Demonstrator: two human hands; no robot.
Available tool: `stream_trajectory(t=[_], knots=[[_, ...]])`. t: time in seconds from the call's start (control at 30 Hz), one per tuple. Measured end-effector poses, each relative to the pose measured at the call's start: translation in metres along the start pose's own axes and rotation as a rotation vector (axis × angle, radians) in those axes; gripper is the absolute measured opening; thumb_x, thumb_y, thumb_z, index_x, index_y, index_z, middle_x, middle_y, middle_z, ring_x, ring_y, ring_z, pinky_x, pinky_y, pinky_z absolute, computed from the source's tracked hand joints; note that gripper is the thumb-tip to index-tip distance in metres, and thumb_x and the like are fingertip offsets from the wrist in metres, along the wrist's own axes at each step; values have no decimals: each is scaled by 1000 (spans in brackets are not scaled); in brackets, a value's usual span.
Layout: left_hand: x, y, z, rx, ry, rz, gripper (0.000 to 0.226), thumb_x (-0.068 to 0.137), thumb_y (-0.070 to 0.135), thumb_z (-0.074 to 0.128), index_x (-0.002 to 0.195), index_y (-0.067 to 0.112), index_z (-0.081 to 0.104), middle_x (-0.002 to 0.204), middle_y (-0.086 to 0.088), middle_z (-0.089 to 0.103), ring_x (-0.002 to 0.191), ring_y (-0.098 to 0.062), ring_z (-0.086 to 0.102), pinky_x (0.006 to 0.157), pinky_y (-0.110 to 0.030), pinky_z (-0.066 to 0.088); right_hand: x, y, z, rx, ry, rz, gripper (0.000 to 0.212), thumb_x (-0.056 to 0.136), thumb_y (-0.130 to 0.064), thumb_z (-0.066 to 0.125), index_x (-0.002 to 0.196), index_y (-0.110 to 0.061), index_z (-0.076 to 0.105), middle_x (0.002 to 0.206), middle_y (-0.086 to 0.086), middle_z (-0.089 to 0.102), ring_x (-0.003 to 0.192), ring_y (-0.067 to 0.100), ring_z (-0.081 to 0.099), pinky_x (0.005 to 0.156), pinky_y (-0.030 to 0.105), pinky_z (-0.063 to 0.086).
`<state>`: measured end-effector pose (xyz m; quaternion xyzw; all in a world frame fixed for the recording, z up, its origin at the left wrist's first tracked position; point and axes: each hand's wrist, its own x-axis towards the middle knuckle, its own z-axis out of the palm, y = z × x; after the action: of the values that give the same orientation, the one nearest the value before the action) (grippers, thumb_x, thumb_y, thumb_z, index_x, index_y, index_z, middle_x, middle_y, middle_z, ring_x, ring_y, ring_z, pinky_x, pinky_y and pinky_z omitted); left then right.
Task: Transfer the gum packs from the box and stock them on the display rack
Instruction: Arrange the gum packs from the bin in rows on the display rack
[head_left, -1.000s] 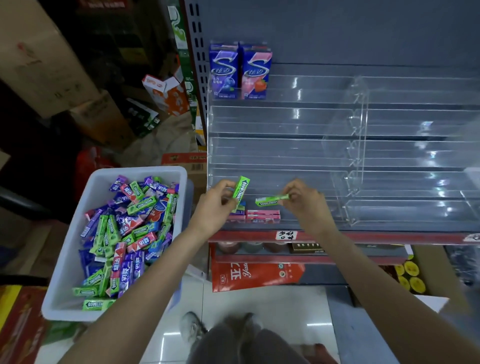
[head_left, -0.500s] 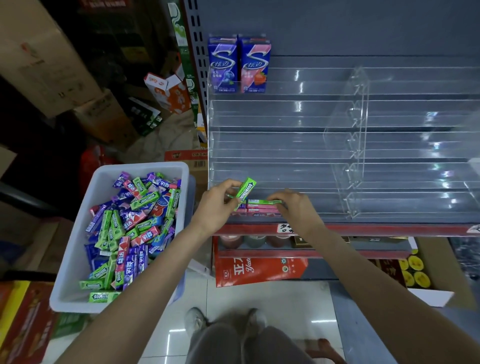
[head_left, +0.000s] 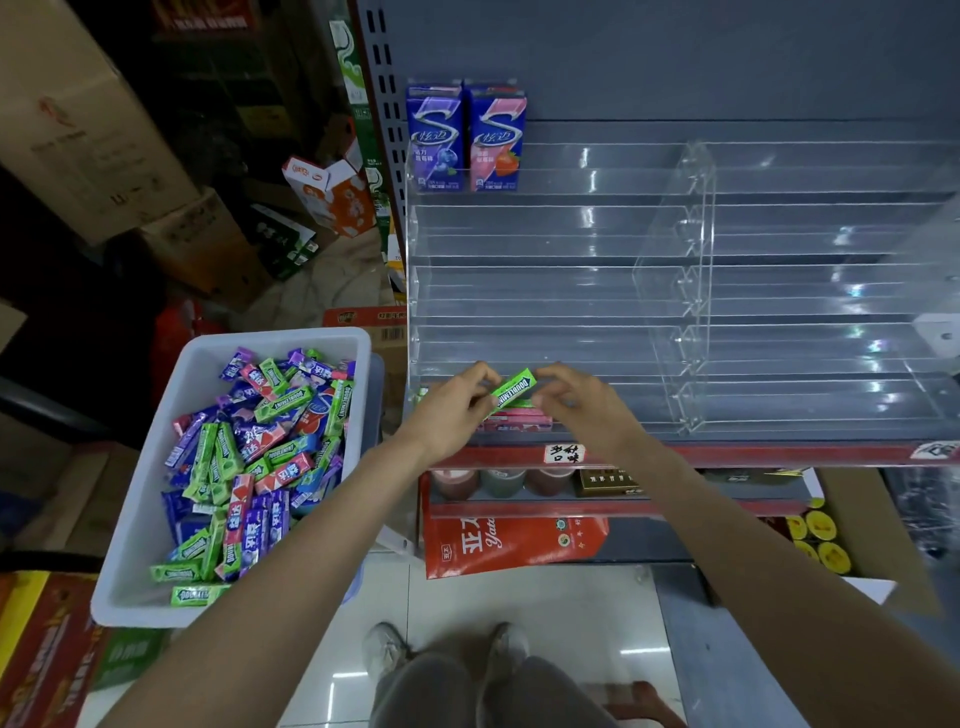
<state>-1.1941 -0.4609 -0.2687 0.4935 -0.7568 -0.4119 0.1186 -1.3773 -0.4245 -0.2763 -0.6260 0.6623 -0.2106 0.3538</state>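
Green lettered gum pack (head_left: 513, 391), tilted, pinched between left hand (head_left: 453, 407) and right hand (head_left: 577, 402) fingertips.

Clear rack (head_left: 545, 291): pink packs (head_left: 519, 423) bottom tier.

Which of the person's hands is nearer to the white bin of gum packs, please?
Left. The left hand holds a green pack at the rack, just right of the white bin; the right hand is farther right.
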Motion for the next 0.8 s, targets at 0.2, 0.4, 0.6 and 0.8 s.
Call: stream_trajectory(t=[0.2,0.4,0.6,0.8], knots=[[5,4,3,66,-35,19,13,97,17,50,108,20,55,109,-3,68,94,-21,63,85,-39,50,-2,5,3,117,61,-34,18,92,-22,59,108,-14,58,98,8,71,85,26,67,79,46,54],[7,5,2,311,-45,0,35,91,37,58,123,23,53,111,-1,60,107,-18,52,88,-36,46,0,12,-1,257,99,22,3,90,-18,61,89,-16,58,87,7,67,86,29,63,83,48,49],[11,8,4,534,-62,100,46,92,35,56,135,24,48,132,3,52,121,-17,40,98,-33,35,-6,20,-25,196,364,25,12,88,-13,62,99,-16,65,89,-4,67,78,7,61,65,9,45],[12,7,4,536,-88,105,45,93,36,54,136,25,49,129,3,51,119,-17,40,99,-34,35,-9,23,-22,-173,480,-147,14,82,-8,69,96,-7,65,92,6,67,77,16,64,66,28,57]])
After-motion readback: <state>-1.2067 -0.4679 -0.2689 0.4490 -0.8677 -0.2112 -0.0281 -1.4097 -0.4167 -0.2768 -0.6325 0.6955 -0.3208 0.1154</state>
